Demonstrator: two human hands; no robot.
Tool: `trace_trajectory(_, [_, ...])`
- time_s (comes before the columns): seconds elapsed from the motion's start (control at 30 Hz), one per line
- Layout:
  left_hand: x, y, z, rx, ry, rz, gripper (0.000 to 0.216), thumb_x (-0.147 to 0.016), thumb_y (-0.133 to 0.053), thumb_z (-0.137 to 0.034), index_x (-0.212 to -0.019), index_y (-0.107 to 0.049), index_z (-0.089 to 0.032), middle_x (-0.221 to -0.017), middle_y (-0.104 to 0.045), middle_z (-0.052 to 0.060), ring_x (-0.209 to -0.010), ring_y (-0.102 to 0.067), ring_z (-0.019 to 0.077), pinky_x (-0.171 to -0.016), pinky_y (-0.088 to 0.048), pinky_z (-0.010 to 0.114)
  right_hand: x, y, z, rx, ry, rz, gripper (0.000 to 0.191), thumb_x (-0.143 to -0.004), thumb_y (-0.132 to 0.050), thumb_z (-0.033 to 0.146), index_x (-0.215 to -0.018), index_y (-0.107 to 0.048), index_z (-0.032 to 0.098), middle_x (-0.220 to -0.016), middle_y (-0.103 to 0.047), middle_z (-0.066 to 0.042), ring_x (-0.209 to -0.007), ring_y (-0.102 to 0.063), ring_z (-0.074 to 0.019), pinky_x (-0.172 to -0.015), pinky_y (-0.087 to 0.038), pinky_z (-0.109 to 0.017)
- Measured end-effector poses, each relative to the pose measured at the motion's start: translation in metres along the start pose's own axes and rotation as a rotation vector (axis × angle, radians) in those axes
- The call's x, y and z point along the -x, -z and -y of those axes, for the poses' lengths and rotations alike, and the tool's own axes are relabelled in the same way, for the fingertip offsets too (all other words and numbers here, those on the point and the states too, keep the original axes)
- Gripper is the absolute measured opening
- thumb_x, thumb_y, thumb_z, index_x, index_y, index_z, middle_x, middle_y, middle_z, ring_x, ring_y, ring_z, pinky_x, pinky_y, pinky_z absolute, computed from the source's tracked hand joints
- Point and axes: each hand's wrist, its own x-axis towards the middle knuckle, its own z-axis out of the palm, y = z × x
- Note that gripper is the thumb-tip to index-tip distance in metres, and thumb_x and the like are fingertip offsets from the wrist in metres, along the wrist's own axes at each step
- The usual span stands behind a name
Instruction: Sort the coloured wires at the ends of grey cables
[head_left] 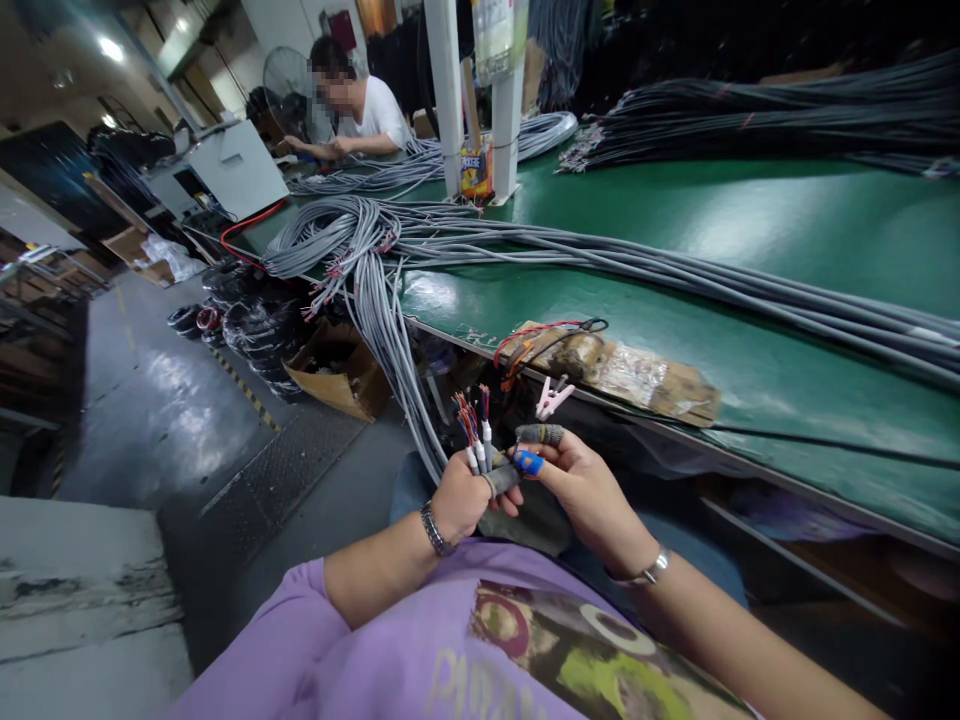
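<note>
My left hand (pixel 459 498) is closed round the ends of several grey cables (pixel 480 455), whose stripped red and blue wire tips (pixel 469 415) stick up above my fist. My right hand (pixel 581 485) is closed too, its taped fingertips pinching the same cable ends from the right. One fingertip wears blue tape, another grey. The cables run up from my hands to a large grey bundle (pixel 375 300) hanging over the edge of the green table (pixel 750 230).
More cable bundles (pixel 750 100) lie across the green table. A taped cardboard pad with red and black wires (pixel 615 365) sits at the table edge. A cardboard box (pixel 337 370) and black coils (pixel 255 320) are on the floor. Another person (pixel 360 115) works at the far end.
</note>
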Motion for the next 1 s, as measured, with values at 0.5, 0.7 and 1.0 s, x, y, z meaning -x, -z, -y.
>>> trace_trajectory(0.5, [0.004,-0.003,-0.011,0.066,-0.006,-0.041,0.033,-0.071,-0.069,-0.040,-0.058,-0.056,-0.013,-0.051,-0.060,0.002,-0.039,-0.055,0.0087,-0.039,-0.030,0.018,0.003,0.000,0.013,-0.047,-0.054,-0.055,0.037,-0.060,-0.082,0.041,-0.085,-0.064,0.019,-0.076,-0.071,-0.003,-0.069,-0.064,-0.0156,-0.063,-0.049,-0.026])
trace_trajectory(0.7, [0.006,0.001,-0.023,0.130,0.025,0.006,0.034,-0.065,-0.074,-0.041,-0.063,-0.055,-0.013,-0.052,-0.060,0.001,-0.039,-0.054,0.0092,-0.039,-0.032,0.018,-0.005,0.025,0.004,-0.267,-0.232,-0.063,0.040,-0.078,-0.062,0.059,-0.081,-0.067,0.019,-0.085,-0.072,-0.009,-0.068,-0.065,-0.0173,-0.062,-0.052,-0.029])
trace_trajectory(1.0, [-0.005,-0.017,-0.037,0.180,0.069,0.067,0.034,-0.062,-0.075,-0.040,-0.064,-0.054,-0.013,-0.051,-0.059,0.001,-0.038,-0.052,0.0087,-0.038,-0.030,0.019,-0.036,0.017,0.023,-0.259,-0.173,0.047,0.040,-0.077,-0.064,0.056,-0.087,-0.068,0.018,-0.083,-0.072,-0.009,-0.062,-0.061,-0.0164,-0.055,-0.047,-0.028])
